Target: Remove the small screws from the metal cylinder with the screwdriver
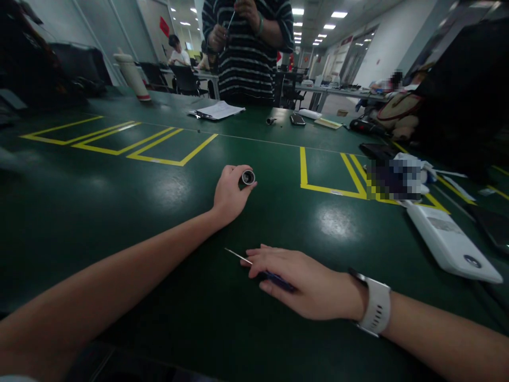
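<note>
My left hand (228, 193) rests on the dark green table (119, 212) with its fingers wrapped round a small round metal part (248, 177) that has a dark hole in its face. My right hand (302, 281) lies nearer to me, a white watch on its wrist. Its fingers are flat over a thin screwdriver (274, 277) with a blue handle. The tool's metal shaft pokes out to the left from under the fingertips.
A person in a striped shirt (246, 48) stands across the table holding a thin tool. Papers (218, 110), a phone (297, 119) and a small part (271, 121) lie at the far edge. A white device (449, 244) sits at right. Yellow tape boxes (159, 148) mark the tabletop.
</note>
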The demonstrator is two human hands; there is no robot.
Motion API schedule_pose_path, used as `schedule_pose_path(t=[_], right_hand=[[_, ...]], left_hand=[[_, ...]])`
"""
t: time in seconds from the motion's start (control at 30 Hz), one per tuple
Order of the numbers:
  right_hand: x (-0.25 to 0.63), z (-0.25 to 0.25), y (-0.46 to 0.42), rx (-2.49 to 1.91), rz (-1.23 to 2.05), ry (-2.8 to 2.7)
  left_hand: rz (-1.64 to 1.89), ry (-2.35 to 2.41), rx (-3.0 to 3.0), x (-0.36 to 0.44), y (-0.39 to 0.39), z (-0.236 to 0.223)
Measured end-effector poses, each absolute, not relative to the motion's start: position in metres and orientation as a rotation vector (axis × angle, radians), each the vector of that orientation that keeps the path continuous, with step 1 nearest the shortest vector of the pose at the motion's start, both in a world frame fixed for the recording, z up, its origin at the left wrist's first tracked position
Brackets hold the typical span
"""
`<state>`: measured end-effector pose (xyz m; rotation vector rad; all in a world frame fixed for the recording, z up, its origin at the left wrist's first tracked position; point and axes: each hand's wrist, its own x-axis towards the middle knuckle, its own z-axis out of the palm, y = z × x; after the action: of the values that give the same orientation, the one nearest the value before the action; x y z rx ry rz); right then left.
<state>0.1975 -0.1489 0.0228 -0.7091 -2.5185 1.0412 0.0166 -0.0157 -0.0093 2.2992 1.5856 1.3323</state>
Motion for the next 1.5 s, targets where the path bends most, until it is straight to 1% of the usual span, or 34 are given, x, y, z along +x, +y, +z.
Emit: schedule_pose_path(t=[0.17, 0.27, 0.43, 0.57, 0.67, 0.77, 0.9, 1.07, 1.33, 1.43, 1.5], right_hand=[[0.217, 0.025, -0.173, -0.627, 1.114, -2.527], [0.223, 0.023, -0.176, -0.7, 1.194, -2.302], [0.229, 0.022, -0.17, -0.886, 1.424, -1.896], [0.231, 0.019, -0.167, -0.927, 1.483, -1.725], [0.232, 0.014, -0.166, -0.909, 1.527, -1.454], [0.234, 0.011, -0.164, -0.944, 1.441, -1.235], [0.238, 0.01, -0.163, -1.059, 1.277, -1.16], [0.241, 0.01, -0.165, -1.104, 1.168, -1.201], [0.244, 0.005, -0.165, -1.171, 1.134, -1.307], [0.241, 0.011, -0.169, -1.209, 1.025, -1.424], [0.239, 0.017, -0.174, -1.205, 0.88, -1.581]], left_hand=[[1.399, 1.432, 2.231, 0.017, -0.017, -0.007], [1.4, 1.32, 2.021, 0.022, -0.026, 0.005], [1.369, 1.233, 1.38, 0.035, -0.057, 0.031], [1.291, 1.168, 1.157, 0.04, -0.078, 0.041], [1.237, 1.119, 1.085, 0.039, -0.086, 0.043], [1.201, 1.066, 1.044, 0.035, -0.089, 0.045], [1.17, 1.029, 1.006, 0.032, -0.091, 0.045], [1.104, 1.047, 1.051, 0.036, -0.098, 0.044], [1.025, 1.067, 1.129, 0.037, -0.103, 0.044], [1.014, 1.066, 1.136, 0.037, -0.106, 0.042], [1.0, 1.067, 1.142, 0.038, -0.108, 0.04]])
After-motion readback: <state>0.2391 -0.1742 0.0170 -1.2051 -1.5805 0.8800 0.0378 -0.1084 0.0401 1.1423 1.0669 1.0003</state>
